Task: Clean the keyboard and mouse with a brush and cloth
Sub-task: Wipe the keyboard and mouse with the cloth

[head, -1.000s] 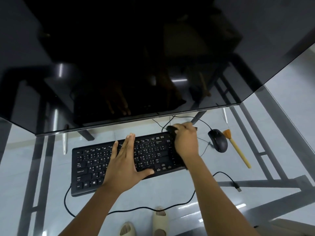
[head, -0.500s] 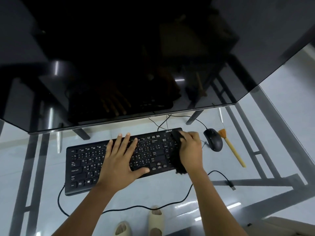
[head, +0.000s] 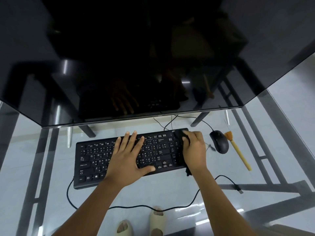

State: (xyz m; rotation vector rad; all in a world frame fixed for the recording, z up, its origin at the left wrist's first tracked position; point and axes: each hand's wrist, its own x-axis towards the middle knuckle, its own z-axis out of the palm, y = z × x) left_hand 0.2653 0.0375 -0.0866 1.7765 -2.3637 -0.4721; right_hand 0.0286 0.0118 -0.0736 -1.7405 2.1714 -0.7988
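Observation:
A black keyboard (head: 95, 160) lies on the glass desk. My left hand (head: 127, 156) rests flat on its middle keys, fingers spread. My right hand (head: 195, 150) presses a dark cloth (head: 187, 172) against the keyboard's right end; most of the cloth is hidden under the hand, and a corner hangs off the front edge. To the right sits a black mouse (head: 219, 142). Beyond it lies a brush (head: 238, 152) with a yellow handle and orange bristles.
A big dark monitor (head: 136, 57) overhangs the desk just behind the keyboard. A black cable (head: 136, 206) loops across the glass desktop (head: 170, 189) in front, ending in a loose plug (head: 238, 189). Through the glass I see the grey frame and my sandalled feet (head: 141, 223).
My right hand with the cloth slid from the keyboard's back right corner toward the front and now sits over its right end. The left hand stayed put on the keys.

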